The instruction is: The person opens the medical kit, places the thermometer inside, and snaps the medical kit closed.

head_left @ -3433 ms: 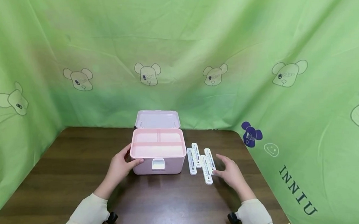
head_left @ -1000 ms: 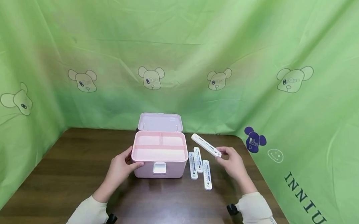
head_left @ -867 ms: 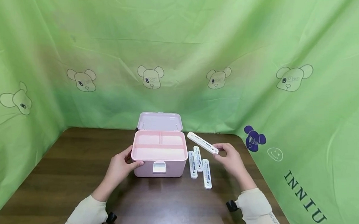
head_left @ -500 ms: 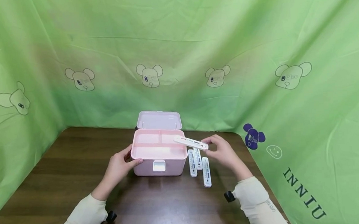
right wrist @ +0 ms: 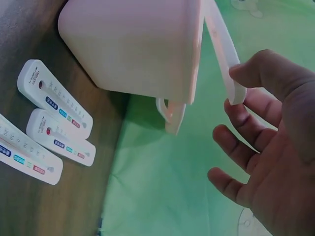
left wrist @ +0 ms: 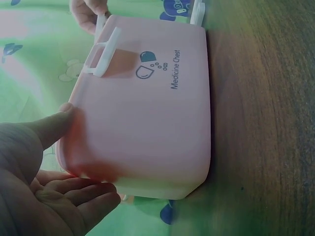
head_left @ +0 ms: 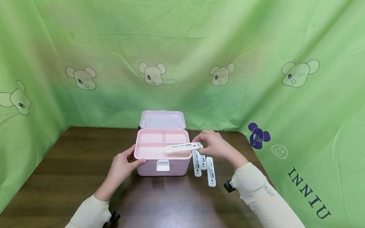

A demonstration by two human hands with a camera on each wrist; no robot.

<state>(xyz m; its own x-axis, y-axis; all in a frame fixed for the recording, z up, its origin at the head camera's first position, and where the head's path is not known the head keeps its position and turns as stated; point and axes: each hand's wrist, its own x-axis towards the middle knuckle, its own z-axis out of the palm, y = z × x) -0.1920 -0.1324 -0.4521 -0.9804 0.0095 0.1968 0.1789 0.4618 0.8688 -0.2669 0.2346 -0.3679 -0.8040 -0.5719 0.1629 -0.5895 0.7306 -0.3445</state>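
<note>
A pink medicine chest (head_left: 175, 167) stands on the table with its lid tipped back and a divided tray (head_left: 150, 151) at its top. My left hand (head_left: 120, 168) holds its front left corner, thumb at the front rim, fingers against the side. Between thumb and fingertips, my right hand (head_left: 216, 146) pinches one end of a white thermometer (head_left: 179, 147). The thermometer lies nearly level over the right part of the tray's front compartment; whether it touches the tray I cannot tell. Three more thermometers (right wrist: 59, 101) lie on the table right of the chest.
Behind the chest hangs the opened lid (head_left: 162, 120), near a green printed curtain (head_left: 179, 42) that encloses the back and sides. A white latch (head_left: 162, 165) sticks out at the chest's front. Brown wooden table (head_left: 162, 210) extends around it.
My right hand has lifted one thermometer from the table, carried it left and turned it level over the chest's tray. My left hand has stayed at the chest's corner.
</note>
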